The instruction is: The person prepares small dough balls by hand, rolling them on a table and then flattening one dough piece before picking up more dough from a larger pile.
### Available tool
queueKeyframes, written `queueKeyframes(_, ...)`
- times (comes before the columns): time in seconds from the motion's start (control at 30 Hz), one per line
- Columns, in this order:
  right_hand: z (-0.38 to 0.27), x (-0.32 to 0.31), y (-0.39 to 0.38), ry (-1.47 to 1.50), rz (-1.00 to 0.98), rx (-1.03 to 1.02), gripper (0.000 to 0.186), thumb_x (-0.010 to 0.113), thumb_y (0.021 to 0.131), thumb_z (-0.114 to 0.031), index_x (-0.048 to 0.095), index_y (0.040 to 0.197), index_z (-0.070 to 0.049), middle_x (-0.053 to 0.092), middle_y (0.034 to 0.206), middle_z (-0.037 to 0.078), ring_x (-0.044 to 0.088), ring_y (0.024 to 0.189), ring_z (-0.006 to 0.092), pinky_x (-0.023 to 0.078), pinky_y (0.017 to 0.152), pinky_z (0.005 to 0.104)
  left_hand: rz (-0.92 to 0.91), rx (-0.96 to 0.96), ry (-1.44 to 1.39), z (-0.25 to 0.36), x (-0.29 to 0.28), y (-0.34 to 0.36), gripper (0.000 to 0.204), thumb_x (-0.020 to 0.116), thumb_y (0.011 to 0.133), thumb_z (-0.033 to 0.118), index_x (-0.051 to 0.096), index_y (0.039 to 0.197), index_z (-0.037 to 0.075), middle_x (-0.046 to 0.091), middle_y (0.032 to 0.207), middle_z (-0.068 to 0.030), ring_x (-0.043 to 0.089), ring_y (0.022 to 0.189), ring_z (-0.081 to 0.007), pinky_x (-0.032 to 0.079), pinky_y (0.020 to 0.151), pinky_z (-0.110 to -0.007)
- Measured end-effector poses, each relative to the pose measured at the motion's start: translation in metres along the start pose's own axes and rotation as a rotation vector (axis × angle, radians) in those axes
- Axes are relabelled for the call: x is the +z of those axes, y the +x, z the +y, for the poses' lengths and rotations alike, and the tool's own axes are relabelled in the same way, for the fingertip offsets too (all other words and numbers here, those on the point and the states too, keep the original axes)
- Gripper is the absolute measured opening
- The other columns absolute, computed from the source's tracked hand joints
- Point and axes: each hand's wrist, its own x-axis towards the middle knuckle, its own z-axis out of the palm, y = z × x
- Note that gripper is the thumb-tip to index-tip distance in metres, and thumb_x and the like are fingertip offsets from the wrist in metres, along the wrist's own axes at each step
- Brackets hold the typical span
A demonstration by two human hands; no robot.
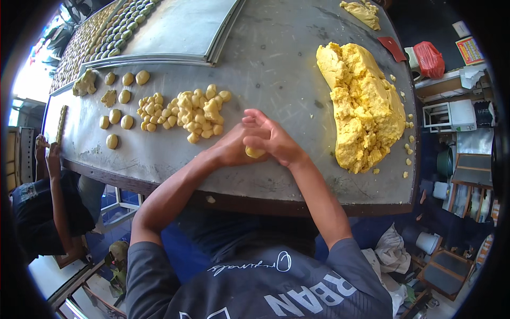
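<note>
Both my hands meet above the near middle of the metal table, cupped around a small yellow dough piece (254, 153). My left hand (232, 146) curls under and beside it, its fingers mostly hidden. Over it lies my right hand (276, 141), thumb and fingers bent across the left one. Just left of them is a heap of small pale dough balls (199, 111). A large crumbly mass of yellow dough (366, 109) sits to the right, apart from my hands.
Several larger dough balls (126, 122) and a flattened lump (85, 83) lie farther left. Metal trays (170, 32) are stacked at the far left, beside rows of shaped pieces (114, 34). A red scraper (392, 49) rests near the right edge. At the left end another person's hands (53, 157) touch a dough strip.
</note>
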Motion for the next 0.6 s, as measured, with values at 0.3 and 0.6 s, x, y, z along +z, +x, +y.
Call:
queueKeyframes(0.3, -0.002, -0.002, -0.003, -0.071, -0.040, -0.033, 0.089, 0.078, 0.069, -0.018, 0.030, 0.142, -0.004, 0.040, 0.135, 0.013, 0.037, 0.129, 0.0203, 0.031, 0.108, 0.0319, -0.077, -0.067, -0.037, 0.004, -0.005, 0.001, 0.019, 0.075, 0.067, 0.009, 0.060, 0.079, 0.004, 0.065, 0.077, -0.0093, 0.062, 0.074, -0.0251, 0.047, 0.069, -0.036)
queueKeyframes(0.6, -0.002, -0.006, -0.003, 0.021, -0.063, -0.076, 0.095, 0.080, 0.068, -0.015, 0.025, 0.144, -0.004, 0.035, 0.140, 0.014, 0.034, 0.133, 0.0222, 0.029, 0.110, 0.0329, -0.036, -0.082, -0.104, 0.000, -0.004, 0.001, 0.020, 0.075, 0.069, 0.011, 0.061, 0.082, 0.004, 0.065, 0.077, -0.0095, 0.062, 0.071, -0.0236, 0.049, 0.067, -0.035)
